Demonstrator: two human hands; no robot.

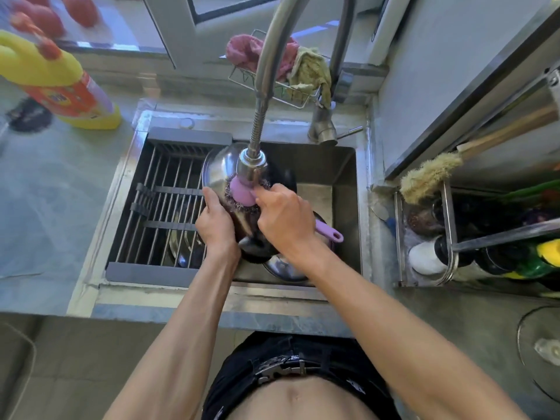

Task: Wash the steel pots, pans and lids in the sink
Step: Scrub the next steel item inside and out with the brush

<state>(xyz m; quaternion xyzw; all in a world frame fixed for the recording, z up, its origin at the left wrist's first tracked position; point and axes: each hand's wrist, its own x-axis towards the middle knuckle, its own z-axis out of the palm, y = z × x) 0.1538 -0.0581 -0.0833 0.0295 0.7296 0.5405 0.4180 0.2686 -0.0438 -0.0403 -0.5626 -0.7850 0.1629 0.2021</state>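
Observation:
Over the sink I hold a steel pan tilted on edge, right under the faucet head. My left hand grips the pan's left rim. My right hand grips a purple-handled scrubber, whose steel-wool pad presses against the pan's inside. The purple handle end sticks out to the right of my wrist. A steel lid lies in the basin below my hands. Another steel pot sits partly hidden under the rack.
A slatted drying rack covers the sink's left half. A yellow detergent bottle stands on the counter at left. Cloths hang in a wire basket behind the faucet. At right, a shelf holds a brush and bottles.

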